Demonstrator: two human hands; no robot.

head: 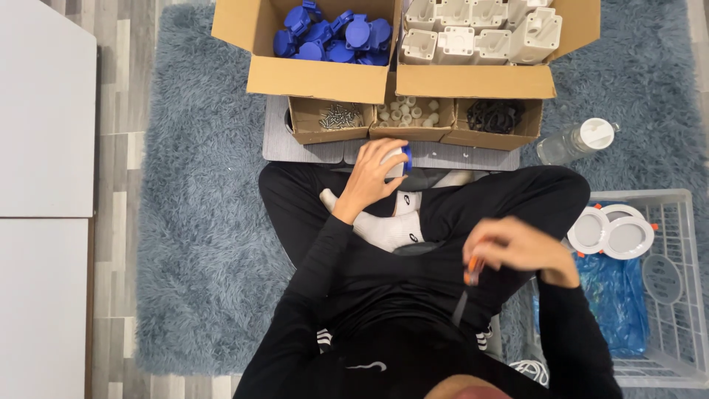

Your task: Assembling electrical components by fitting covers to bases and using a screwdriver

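My left hand (pixel 375 171) reaches forward over my crossed legs and grips a grey socket housing with a blue cover (pixel 401 159) at the edge of a grey board (pixel 295 144). Close to my lap, my right hand (pixel 521 248) is blurred and closed around an orange-handled tool (pixel 473 270), likely a screwdriver. Beyond the board stand a cardboard box of blue covers (pixel 329 33) and a cardboard box of grey housings (pixel 480 33).
Three small cardboard trays hold screws (pixel 340 116), white caps (pixel 407 112) and black rings (pixel 495 116). A clear bottle (pixel 576 140) lies on the shaggy blue rug. A white wire basket (pixel 676 244) at right holds round white fittings (pixel 611 232) and blue plastic. White furniture stands at left.
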